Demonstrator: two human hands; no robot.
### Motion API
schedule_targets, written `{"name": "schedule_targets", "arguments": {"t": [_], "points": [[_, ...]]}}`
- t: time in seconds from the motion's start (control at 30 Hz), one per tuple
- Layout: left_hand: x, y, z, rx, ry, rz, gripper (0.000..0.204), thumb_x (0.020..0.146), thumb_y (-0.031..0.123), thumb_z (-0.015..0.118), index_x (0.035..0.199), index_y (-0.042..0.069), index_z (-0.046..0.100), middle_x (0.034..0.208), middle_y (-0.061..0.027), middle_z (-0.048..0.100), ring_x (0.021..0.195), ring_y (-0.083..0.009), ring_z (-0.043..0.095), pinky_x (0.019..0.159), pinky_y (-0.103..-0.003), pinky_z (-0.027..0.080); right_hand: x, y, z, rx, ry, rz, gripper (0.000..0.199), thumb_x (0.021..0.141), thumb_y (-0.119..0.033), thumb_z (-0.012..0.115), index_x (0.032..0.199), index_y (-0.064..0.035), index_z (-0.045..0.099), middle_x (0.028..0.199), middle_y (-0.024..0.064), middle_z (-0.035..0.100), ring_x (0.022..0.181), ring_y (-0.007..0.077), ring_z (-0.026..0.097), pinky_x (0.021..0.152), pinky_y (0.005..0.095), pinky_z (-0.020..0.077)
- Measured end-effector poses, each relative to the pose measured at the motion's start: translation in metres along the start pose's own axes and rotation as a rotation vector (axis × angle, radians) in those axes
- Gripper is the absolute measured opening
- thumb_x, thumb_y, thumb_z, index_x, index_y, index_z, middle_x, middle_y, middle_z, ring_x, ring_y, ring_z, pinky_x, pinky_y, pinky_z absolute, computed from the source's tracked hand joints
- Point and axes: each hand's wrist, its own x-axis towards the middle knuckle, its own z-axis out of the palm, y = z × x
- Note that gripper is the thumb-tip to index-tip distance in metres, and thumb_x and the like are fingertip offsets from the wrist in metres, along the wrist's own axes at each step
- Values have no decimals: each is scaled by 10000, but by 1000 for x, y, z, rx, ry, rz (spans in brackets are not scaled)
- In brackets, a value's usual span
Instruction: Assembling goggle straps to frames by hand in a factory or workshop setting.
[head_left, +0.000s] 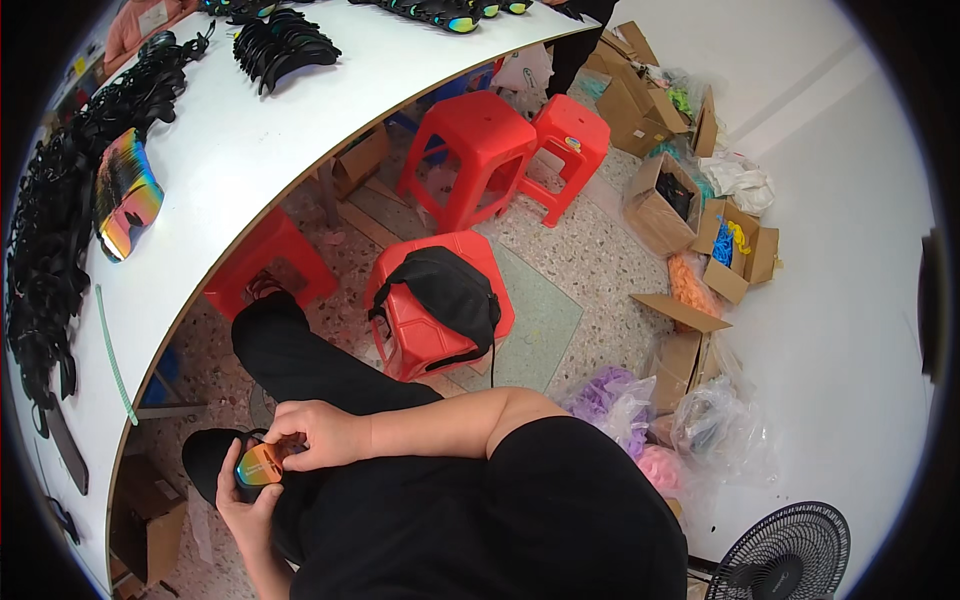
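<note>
Over my lap, beside the table edge, both hands hold a mirrored goggle lens (260,466) with orange, yellow and blue-green reflections. A black rim shows along part of it. My left hand (240,500) is closed around its left and lower side, thumb below and fingers behind. From the right, my right hand (318,436) pinches its upper right edge with bent fingers. On the white table (215,125) a stack of rainbow mirrored lenses (130,195) lies nearest to my hands, next to a long heap of black eyewear frames (55,230).
A green strip (113,350) and more black frames (285,50) lie on the table. Red stools (465,150) stand beyond my legs, one bearing a black bag (440,295). Open cartons (665,205) and plastic bags (725,430) line the right wall. A black fan (785,560) stands lower right. Another person (145,25) sits far left.
</note>
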Motion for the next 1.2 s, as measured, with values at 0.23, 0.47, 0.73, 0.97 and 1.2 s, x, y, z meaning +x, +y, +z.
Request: {"name": "schedule_targets", "arguments": {"t": [0.23, 0.47, 0.73, 0.97, 1.2], "points": [[-1, -17, -12, 132, -26, 26, 692, 651, 225, 868, 1243, -5, 594, 1154, -77, 637, 1077, -178, 596, 981, -302, 442, -1, 1, -3, -75, 5, -70, 315, 737, -69, 756, 1040, -21, 682, 882, 71, 556, 728, 168, 596, 651, 285, 494], [2, 14, -1, 101, -93, -57, 772, 578, 270, 926, 1208, -27, 594, 1122, -87, 638, 1046, -202, 611, 955, -323, 461, 1, 5, 1, -89, -12, -60, 315, 736, -84, 756, 1038, -30, 688, 865, 73, 560, 718, 179, 594, 643, 290, 493], [5, -3, 1, 162, -42, 114, 736, 557, 348, 932, 1132, -17, 652, 1048, -105, 661, 992, -217, 635, 910, -329, 473, 7, -9, -19, -54, -147, -5, 325, 773, -104, 767, 1075, -36, 666, 925, 51, 556, 757, 126, 583, 682, 258, 492], [4, 11, 4, 40, 24, 127, 731, 550, 363, 931, 1114, -16, 662, 1055, -95, 658, 988, -207, 630, 899, -322, 473, 17, -32, -28, -140, -197, -30, 372, 770, -156, 795, 1088, -42, 641, 948, 55, 576, 803, 160, 588, 722, 279, 498], [-9, 8, -12, 28, 34, 126, 727, 552, 417, 923, 1096, 4, 674, 1052, -108, 667, 991, -227, 640, 905, -342, 478, 33, -25, -19, -174, -118, -186, 478, 760, -250, 811, 1146, -53, 609, 1078, 96, 584, 1004, 237, 580, 895, 349, 472]]}}
